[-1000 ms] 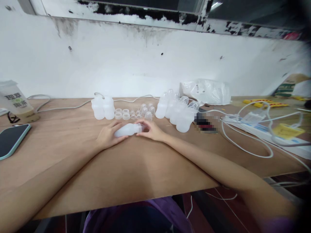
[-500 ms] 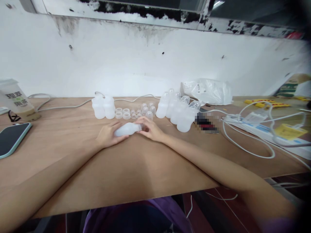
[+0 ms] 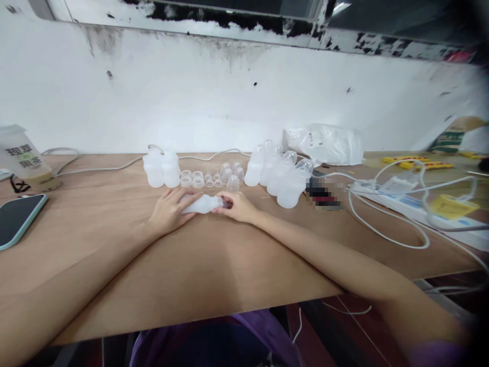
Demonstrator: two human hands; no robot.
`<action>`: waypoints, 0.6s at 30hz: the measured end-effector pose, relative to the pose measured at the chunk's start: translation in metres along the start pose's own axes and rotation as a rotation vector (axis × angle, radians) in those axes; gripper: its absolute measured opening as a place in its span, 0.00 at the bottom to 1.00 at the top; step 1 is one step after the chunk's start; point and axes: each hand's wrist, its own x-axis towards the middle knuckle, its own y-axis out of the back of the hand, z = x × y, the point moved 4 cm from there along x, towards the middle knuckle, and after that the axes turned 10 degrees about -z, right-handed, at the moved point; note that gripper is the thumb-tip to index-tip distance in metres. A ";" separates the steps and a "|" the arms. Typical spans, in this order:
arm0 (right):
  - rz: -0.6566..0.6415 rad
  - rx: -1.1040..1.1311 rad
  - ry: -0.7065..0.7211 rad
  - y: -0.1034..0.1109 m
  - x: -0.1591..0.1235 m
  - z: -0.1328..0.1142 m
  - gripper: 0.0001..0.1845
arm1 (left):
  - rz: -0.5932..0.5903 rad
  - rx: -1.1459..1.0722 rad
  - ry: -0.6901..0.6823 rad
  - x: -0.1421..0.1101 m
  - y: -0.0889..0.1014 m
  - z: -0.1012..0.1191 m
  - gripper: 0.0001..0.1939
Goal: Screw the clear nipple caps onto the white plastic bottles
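A frosted white baby bottle (image 3: 202, 204) lies on its side between my hands, just above or on the tabletop. My left hand (image 3: 170, 211) is wrapped round its body. At the neck end, my right hand (image 3: 240, 207) pinches a clear part, mostly hidden by the fingers. Just beyond the hands are several clear collar rings (image 3: 186, 181), small clear teats (image 3: 208, 180) and clear domed caps (image 3: 233, 183). Behind my left hand stand open-topped frosted bottles (image 3: 170, 169). To the right is a group of frosted bottles with domed caps (image 3: 288, 191).
A drink cup (image 3: 26, 158) and a phone (image 3: 21, 219) are on the left. A white plastic bag (image 3: 324, 145) lies against the wall. On the right are a blurred dark object (image 3: 324, 193), a power strip (image 3: 405, 201) with looping cables and yellow items (image 3: 456, 206).
My left fingers have closed further over the bottle's body. The right hand has shifted slightly down and its grip has turned at the bottle's neck end.
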 end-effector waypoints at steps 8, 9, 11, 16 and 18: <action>0.119 -0.117 0.188 0.004 -0.003 -0.008 0.17 | -0.190 -0.263 0.234 -0.001 0.001 -0.003 0.26; 0.119 -0.109 0.179 0.004 -0.002 -0.008 0.18 | -0.202 -0.277 0.240 -0.001 0.001 -0.003 0.26; 0.129 -0.075 0.144 0.004 -0.002 -0.007 0.22 | -0.192 -0.289 0.218 0.000 0.001 -0.002 0.26; 0.081 0.006 0.041 0.004 -0.001 -0.004 0.26 | -0.036 -0.136 0.078 0.000 0.004 -0.003 0.23; 0.068 0.017 0.028 0.003 0.000 -0.003 0.26 | -0.025 -0.054 0.029 0.000 0.004 -0.003 0.22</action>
